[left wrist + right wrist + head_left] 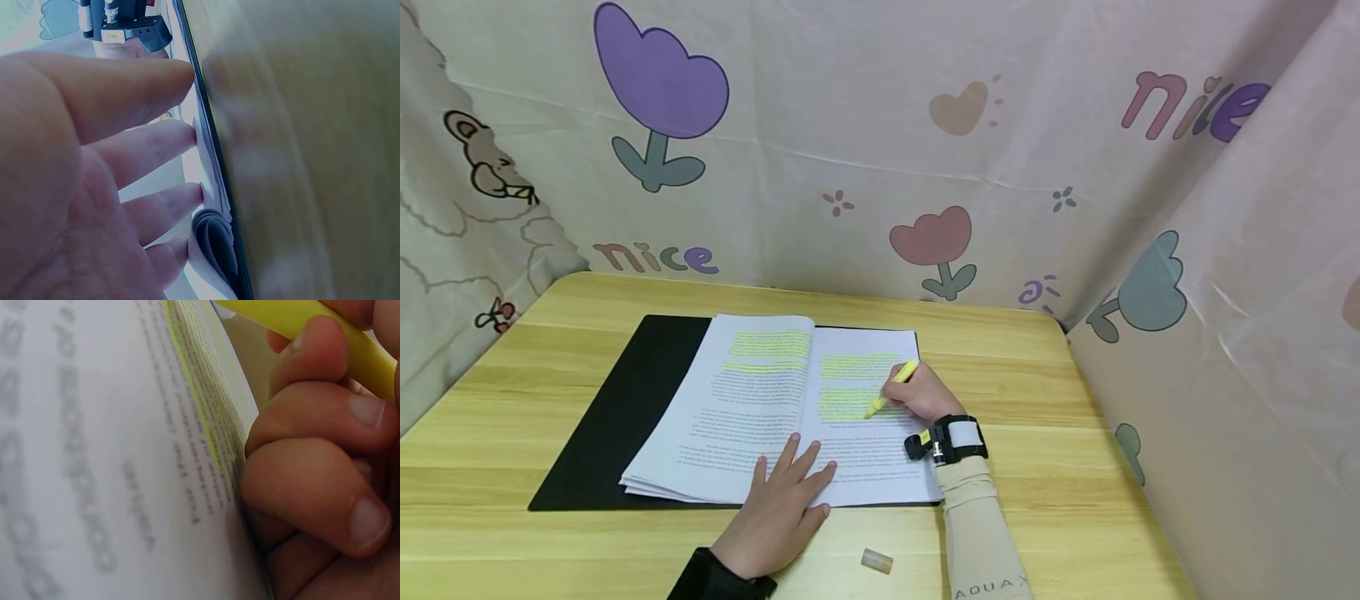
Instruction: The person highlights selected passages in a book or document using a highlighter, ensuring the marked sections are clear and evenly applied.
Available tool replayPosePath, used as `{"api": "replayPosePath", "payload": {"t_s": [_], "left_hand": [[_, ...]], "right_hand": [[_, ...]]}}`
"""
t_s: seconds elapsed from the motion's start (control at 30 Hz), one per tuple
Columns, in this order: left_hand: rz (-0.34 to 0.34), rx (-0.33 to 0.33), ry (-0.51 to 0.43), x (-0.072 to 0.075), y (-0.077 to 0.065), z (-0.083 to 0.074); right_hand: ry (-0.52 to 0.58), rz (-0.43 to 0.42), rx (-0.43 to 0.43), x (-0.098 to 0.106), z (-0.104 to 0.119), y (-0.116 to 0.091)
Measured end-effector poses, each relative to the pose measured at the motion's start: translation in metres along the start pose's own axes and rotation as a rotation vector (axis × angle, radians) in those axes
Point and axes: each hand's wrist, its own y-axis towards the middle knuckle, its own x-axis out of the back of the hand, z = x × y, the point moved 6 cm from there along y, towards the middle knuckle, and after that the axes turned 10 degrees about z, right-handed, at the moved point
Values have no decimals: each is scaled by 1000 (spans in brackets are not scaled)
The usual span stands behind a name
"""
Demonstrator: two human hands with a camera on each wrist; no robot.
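Note:
My right hand pinches a yellow highlighter, its tip at a line of text on the right page. Curled fingers and part of the yellow barrel fill the right side of the right wrist view. Yellow bands mark the upper lines of both pages. With fingers spread, my left hand rests on the lower inner part of the open stack of printed sheets. In the left wrist view the fingertips of this hand touch the paper near its curled lower edge.
Under the sheets lies a black folder, spread on a wooden table. A small translucent cap lies near the table's front. Printed cloth hangs behind and at both sides.

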Motion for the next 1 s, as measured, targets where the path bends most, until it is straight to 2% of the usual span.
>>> {"api": "replayPosePath", "payload": {"t_s": [0.27,0.53,1.0], "left_hand": [[-6,-1,1,0,0,0],[-11,-3,9,-1,1,0],[-10,-5,0,0,0,0]], "right_hand": [[-12,-18,8,4,-1,-1],[28,-10,2,7,-3,-1],[-59,-34,-17,13,-7,-2]]}}
